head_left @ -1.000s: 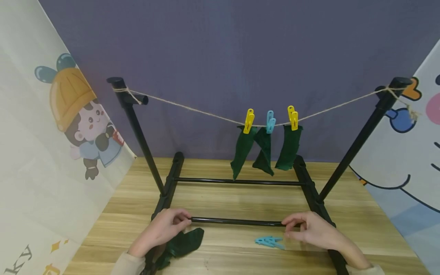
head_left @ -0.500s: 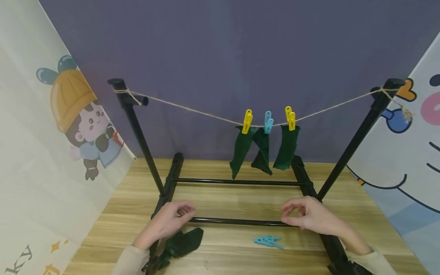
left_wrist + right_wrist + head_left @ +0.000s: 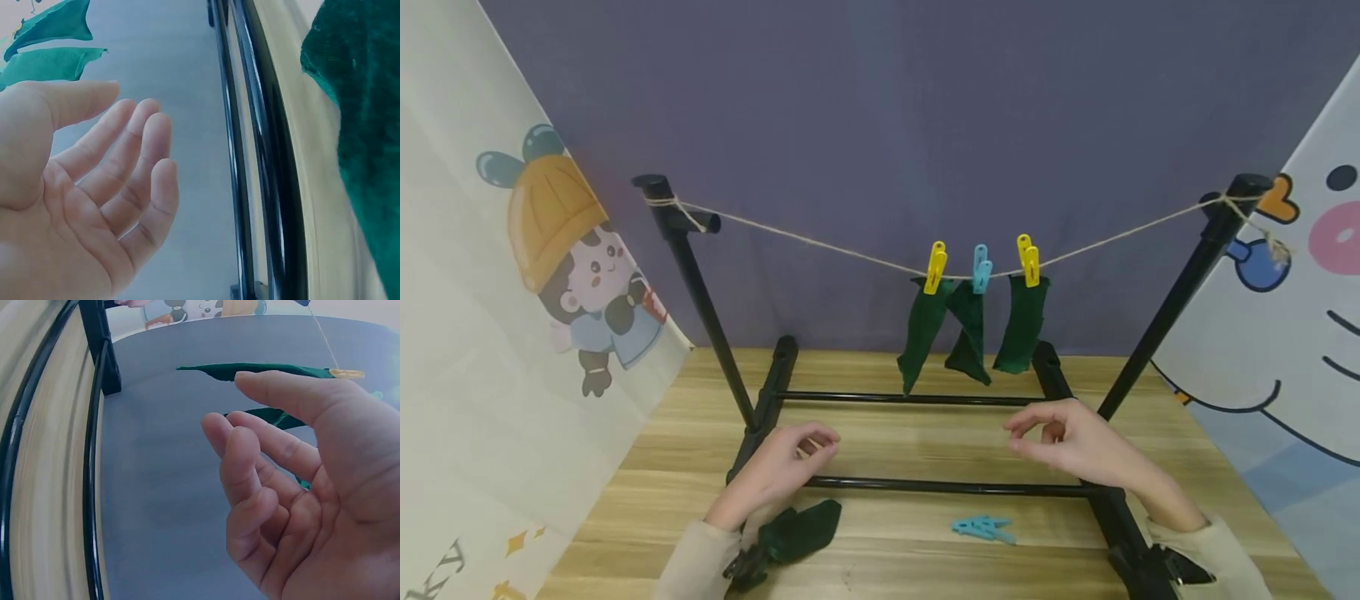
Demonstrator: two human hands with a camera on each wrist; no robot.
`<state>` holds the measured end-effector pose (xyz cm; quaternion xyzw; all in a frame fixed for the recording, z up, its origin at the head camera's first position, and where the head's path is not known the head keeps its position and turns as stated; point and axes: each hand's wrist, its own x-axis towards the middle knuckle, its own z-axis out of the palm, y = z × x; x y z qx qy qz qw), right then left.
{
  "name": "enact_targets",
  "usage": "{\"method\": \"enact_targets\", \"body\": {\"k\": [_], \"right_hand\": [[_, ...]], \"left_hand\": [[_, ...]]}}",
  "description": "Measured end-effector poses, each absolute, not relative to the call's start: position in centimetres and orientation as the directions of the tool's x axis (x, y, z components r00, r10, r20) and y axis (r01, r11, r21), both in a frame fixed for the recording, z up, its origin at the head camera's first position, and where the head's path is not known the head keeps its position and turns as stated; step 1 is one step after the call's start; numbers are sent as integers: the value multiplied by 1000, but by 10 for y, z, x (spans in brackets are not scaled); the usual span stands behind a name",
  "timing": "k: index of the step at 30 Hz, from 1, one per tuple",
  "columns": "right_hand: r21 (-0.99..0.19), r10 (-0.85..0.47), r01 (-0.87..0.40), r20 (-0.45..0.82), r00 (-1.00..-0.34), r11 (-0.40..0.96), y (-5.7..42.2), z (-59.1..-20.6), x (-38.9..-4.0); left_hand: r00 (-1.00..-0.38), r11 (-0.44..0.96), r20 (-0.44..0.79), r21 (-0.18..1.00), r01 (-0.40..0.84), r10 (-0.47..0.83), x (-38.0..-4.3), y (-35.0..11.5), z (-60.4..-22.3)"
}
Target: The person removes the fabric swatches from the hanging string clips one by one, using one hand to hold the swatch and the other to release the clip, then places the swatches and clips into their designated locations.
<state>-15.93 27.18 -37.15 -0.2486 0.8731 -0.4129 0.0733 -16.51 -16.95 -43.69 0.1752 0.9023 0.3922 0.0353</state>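
Observation:
My left hand point(image 3: 790, 458) hovers over the left end of the front black bar point(image 3: 955, 486), fingers loosely bent and holding nothing. Just below it on the wooden table lies a crumpled dark green cloth point(image 3: 801, 532). On the other side my right hand point(image 3: 1067, 437) floats above the bar's right end, its thumb and fingers apart in the right wrist view. A pair of blue clothespins point(image 3: 982, 527) lies in front of the bar. Three green cloth strips point(image 3: 921, 333) hang from a string point(image 3: 827, 244), pinned by two yellow clothespins point(image 3: 936, 268) and one blue clothespin point(image 3: 981, 271).
The string is tied between a left black post point(image 3: 703, 292) and a right black post point(image 3: 1180, 292) of the rack. A second black bar point(image 3: 850, 397) joins the rack's feet farther back. Printed cartoon panels flank the dark back wall point(image 3: 880, 125).
Both hands have risen from the front bar, moving away from me; the left also shifts slightly right. The hanging cloths, the loose cloth and the clothespins stay put.

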Motion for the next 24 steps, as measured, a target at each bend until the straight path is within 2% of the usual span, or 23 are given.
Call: {"method": "enact_targets", "body": {"k": [7,24], "right_hand": [[-727,-469,-386,100,-878,568,268,-363,-161],[-705,-449,-405,136,-883,582,252,-339,-169]], "left_hand": [[-941,625,53,735,264,336,-172,-160,-438],[-926,551,141,768,326,350,-179,-144,-428]]}}
